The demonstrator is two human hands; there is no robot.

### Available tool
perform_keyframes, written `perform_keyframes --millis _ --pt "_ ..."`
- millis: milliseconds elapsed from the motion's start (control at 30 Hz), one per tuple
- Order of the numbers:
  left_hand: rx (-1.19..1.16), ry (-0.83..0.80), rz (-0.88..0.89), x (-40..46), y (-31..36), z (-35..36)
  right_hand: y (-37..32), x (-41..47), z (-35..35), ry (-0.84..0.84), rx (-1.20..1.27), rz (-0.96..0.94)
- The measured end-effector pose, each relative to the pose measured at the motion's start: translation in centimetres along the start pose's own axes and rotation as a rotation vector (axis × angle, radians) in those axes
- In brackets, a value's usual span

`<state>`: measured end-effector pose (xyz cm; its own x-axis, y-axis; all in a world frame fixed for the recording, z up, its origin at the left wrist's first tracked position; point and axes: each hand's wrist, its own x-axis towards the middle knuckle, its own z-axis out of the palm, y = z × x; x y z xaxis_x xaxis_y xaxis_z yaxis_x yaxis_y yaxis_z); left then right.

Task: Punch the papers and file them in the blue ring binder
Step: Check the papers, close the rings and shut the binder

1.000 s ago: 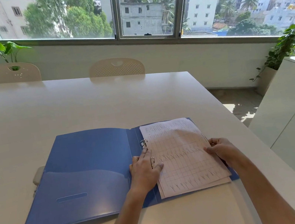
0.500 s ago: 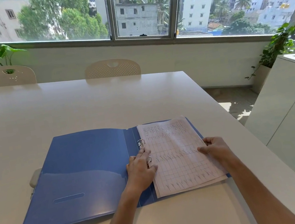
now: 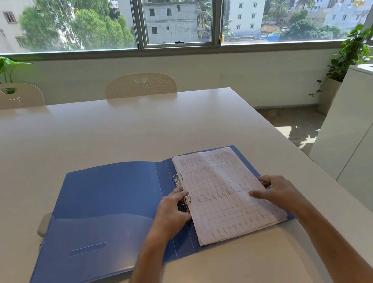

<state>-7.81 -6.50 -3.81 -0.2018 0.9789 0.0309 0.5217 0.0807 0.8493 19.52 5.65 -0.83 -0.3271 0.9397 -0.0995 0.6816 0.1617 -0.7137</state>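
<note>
The blue ring binder (image 3: pixel 99 217) lies open on the white table (image 3: pixel 105 135). A stack of gridded papers (image 3: pixel 223 192) rests on its right half, with the left margin at the two metal rings (image 3: pixel 178 178). My left hand (image 3: pixel 172 211) is at the spine, its fingers closed around the lower ring. My right hand (image 3: pixel 275 190) holds the papers' right edge, with the thumb lying on top of the sheet.
A cream hole punch (image 3: pixel 44 224) sticks out from under the binder's left cover. Two chairs (image 3: pixel 140 86) stand at the far side of the table. The table's right edge (image 3: pixel 306 158) runs close to the binder, with a white cabinet (image 3: pixel 364 136) beyond.
The papers, bulged a second ago, now lie flatter on the rings. My left hand slid off the paper's margin onto the lower ring. My right hand shifted slightly inward.
</note>
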Motion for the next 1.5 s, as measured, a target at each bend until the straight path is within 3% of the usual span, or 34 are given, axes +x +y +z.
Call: perform_keyframes --millis 167,467,633,833,1000,1133,1233,1500 --pt "0.009 0.044 0.039 -0.2 0.4 0.4 0.8 -0.9 0.3 0.04 -0.095 -0.024" --pt "0.064 0.013 0.041 -0.5 0.6 0.4 1.5 -1.0 2.0 0.256 -0.16 0.001" --pt "0.028 0.125 0.037 -0.8 1.3 -0.6 1.6 -1.2 2.1 0.323 -0.185 0.012" --pt "0.06 0.475 -0.105 -1.5 1.3 -5.3 1.9 -1.6 2.1 0.408 -0.235 0.018" --pt "0.376 0.694 -0.315 -4.0 -1.1 -12.0 1.9 -2.0 2.1 0.513 -0.251 0.04" --pt "0.517 0.633 -0.696 -6.8 -4.2 -17.8 1.5 -2.0 2.1 0.529 -0.291 0.056" --pt "0.455 0.523 -0.836 -8.1 -5.7 -20.4 1.0 -2.0 2.2 0.533 -0.317 0.054" --pt "0.301 0.534 -0.821 -8.9 -4.6 -22.7 0.9 -2.0 2.2 0.506 -0.359 0.047"
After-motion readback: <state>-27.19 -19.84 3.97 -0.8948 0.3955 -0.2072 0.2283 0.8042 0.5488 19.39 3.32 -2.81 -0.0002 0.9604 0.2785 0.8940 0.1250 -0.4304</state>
